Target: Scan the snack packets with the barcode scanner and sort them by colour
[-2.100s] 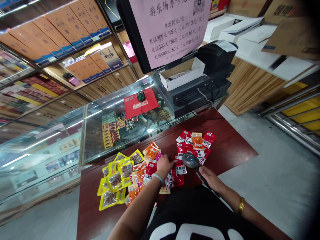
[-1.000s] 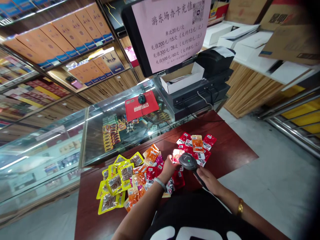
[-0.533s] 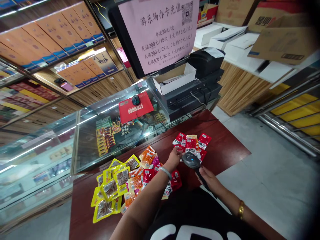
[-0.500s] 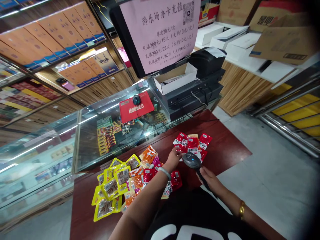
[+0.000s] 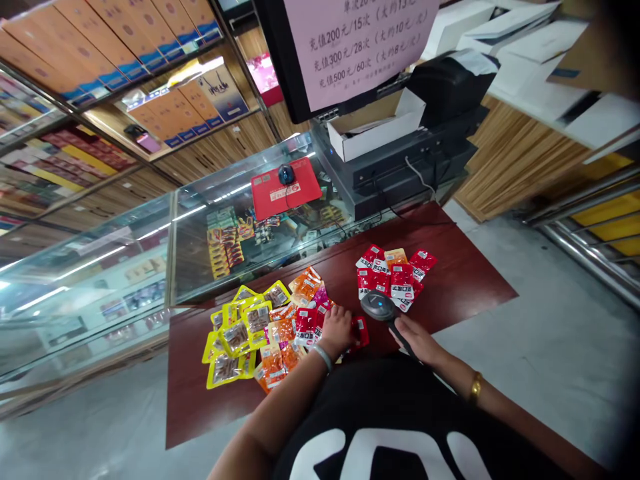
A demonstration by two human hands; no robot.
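Note:
My right hand (image 5: 415,339) is wrapped around the handle of a dark barcode scanner (image 5: 379,305), its head pointing left above the table. My left hand (image 5: 339,328), a pale bangle on its wrist, is down on the mixed pile with fingers bent over a red snack packet (image 5: 306,325); the fingertips are partly hidden. Orange snack packets (image 5: 273,363) lie left of that hand, and yellow-edged snack packets (image 5: 234,339) lie further left. Beyond the scanner head is a separate group of red and white packets (image 5: 401,277), with one orange packet (image 5: 395,257) among them.
The packets lie on a dark red tabletop (image 5: 465,287). Behind it stands a glass display case (image 5: 200,250) with a red mat (image 5: 300,193) and a mouse (image 5: 286,175). A monitor with a pink sheet (image 5: 360,53), a white open box (image 5: 375,133) and a black printer (image 5: 450,83) stand at the back.
My left hand has moved from beside the separate red group back to the mixed pile on the left. The scanner stays in my right hand. The view has tilted down.

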